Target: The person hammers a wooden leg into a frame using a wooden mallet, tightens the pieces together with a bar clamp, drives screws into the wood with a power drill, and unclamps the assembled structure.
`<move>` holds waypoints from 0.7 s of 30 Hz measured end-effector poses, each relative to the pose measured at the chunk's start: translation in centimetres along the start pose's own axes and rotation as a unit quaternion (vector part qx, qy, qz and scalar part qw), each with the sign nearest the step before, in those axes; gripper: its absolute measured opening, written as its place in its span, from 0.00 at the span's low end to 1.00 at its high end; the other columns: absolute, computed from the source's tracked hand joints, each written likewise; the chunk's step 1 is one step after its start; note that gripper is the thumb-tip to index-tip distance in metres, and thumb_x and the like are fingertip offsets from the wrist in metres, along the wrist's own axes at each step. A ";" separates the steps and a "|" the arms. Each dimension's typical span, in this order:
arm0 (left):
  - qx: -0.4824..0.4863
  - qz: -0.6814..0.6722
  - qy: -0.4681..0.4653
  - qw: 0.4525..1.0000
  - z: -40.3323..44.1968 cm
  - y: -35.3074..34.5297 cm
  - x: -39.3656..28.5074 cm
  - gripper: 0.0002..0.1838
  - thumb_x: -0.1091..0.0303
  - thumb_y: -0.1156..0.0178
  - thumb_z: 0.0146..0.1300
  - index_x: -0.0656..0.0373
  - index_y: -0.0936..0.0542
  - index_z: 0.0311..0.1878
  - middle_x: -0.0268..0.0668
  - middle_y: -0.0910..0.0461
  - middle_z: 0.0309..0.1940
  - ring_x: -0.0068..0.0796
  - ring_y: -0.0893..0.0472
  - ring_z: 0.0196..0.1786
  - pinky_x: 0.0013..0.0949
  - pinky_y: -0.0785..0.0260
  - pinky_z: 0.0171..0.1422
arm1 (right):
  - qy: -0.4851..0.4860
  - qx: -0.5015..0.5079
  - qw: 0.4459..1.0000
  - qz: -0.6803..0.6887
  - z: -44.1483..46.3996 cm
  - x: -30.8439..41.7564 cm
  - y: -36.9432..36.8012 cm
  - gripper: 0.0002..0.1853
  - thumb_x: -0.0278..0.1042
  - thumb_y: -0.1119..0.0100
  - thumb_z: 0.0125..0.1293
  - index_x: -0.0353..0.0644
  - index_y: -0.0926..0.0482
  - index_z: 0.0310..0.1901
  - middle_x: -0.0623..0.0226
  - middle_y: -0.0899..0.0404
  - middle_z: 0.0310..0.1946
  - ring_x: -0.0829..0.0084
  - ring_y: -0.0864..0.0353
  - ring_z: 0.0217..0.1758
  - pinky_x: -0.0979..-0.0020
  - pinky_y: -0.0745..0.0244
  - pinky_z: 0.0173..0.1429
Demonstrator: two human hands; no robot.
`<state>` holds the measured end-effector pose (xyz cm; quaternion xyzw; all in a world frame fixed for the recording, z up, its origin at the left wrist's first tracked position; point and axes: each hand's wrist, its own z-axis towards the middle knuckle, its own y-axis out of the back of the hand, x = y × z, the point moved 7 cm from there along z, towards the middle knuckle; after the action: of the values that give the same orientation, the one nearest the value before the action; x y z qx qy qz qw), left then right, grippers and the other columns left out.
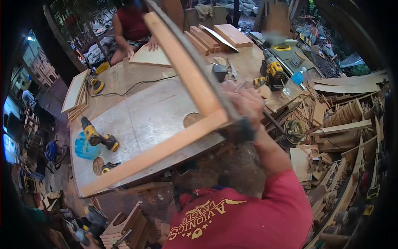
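My right hand [246, 103], blurred, is closed around the long dark bar of what looks like a bar clamp [192, 56]. The bar runs along the outer edge of a pale wooden board [182, 64]. A second board [153, 155] meets it at a corner just left of my hand, forming an L above the worktable [137, 108]. A dark block [243, 130] sits at the clamp's near end, below my fingers. My left hand does not show.
Yellow-black drills [93, 132] [273, 68] lie on the table, with a sander [96, 85], a water bottle [294, 79] and stacked boards [232, 35]. Across it, a person's hand [152, 43] touches a panel [149, 57]. Wood scraps [319, 116] fill the right side. Another hand [90, 242] shows lower left.
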<state>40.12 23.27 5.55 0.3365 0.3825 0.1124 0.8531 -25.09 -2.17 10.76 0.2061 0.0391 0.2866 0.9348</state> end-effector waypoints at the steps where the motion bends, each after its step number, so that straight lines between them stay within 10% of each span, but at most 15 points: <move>1: 0.044 -0.016 0.048 0.998 -3.3 0.1 1.2 0.22 0.62 0.22 0.58 0.70 0.15 0.49 0.44 0.13 0.36 0.36 0.18 0.38 0.41 0.25 0.46 | -0.012 0.013 1.000 -0.010 -0.1 0.1 0.0 0.13 0.29 0.37 0.49 0.41 0.16 0.39 0.66 0.26 0.23 0.63 0.27 0.26 0.59 0.34 0.36; 3: 0.120 0.021 0.068 0.990 -10.9 0.9 -5.3 0.24 0.66 0.24 0.59 0.73 0.18 0.54 0.49 0.13 0.45 0.39 0.17 0.45 0.43 0.26 0.54 | -0.019 0.053 0.998 0.004 0.3 0.6 0.5 0.12 0.36 0.35 0.59 0.40 0.17 0.42 0.62 0.20 0.29 0.62 0.21 0.33 0.59 0.30 0.40; 4: 0.132 -0.305 0.270 0.904 -14.1 -0.4 -2.0 0.30 0.68 0.26 0.59 0.71 0.23 0.62 0.50 0.15 0.51 0.40 0.17 0.50 0.43 0.26 0.58 | -0.007 0.055 0.998 0.022 -0.1 0.5 0.4 0.12 0.37 0.36 0.60 0.40 0.18 0.43 0.63 0.21 0.28 0.62 0.22 0.32 0.59 0.31 0.40; 7: 0.265 0.109 -0.063 0.956 -20.8 -2.2 -4.9 0.37 0.63 0.22 0.54 0.65 0.24 0.66 0.45 0.16 0.56 0.40 0.18 0.56 0.40 0.26 0.61 | 0.030 0.073 0.995 0.062 -0.3 0.1 0.3 0.15 0.41 0.38 0.64 0.39 0.19 0.46 0.64 0.22 0.28 0.64 0.23 0.32 0.59 0.35 0.40; 10: 0.400 -0.161 0.074 0.899 -28.3 -8.5 -9.7 0.31 0.77 0.24 0.45 0.68 0.22 0.55 0.41 0.17 0.49 0.30 0.18 0.50 0.36 0.27 0.59 | 0.076 0.119 0.987 0.081 0.2 -0.1 0.8 0.20 0.45 0.39 0.66 0.34 0.22 0.48 0.62 0.21 0.31 0.62 0.21 0.36 0.58 0.35 0.41; 15: 0.475 -0.023 -0.233 0.848 -34.5 -14.7 -27.8 0.35 0.56 0.23 0.43 0.59 0.19 0.57 0.50 0.14 0.45 0.53 0.14 0.49 0.46 0.22 0.54 | 0.094 0.239 0.961 0.102 0.9 -1.0 0.1 0.30 0.45 0.43 0.71 0.28 0.32 0.64 0.58 0.19 0.38 0.59 0.19 0.42 0.56 0.34 0.45; 21: 0.467 -0.162 -0.440 0.750 -38.7 -18.3 -43.5 0.37 0.60 0.25 0.47 0.54 0.25 0.63 0.45 0.16 0.51 0.48 0.15 0.52 0.46 0.22 0.53 | 0.085 0.338 0.933 0.086 1.9 -2.0 -2.1 0.37 0.47 0.49 0.76 0.23 0.43 0.74 0.49 0.18 0.50 0.52 0.20 0.57 0.51 0.31 0.57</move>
<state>-18.90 8.90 -0.04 0.6379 0.0180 -0.3809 0.6691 -25.28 -5.53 11.53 0.4873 0.1949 0.3524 0.7749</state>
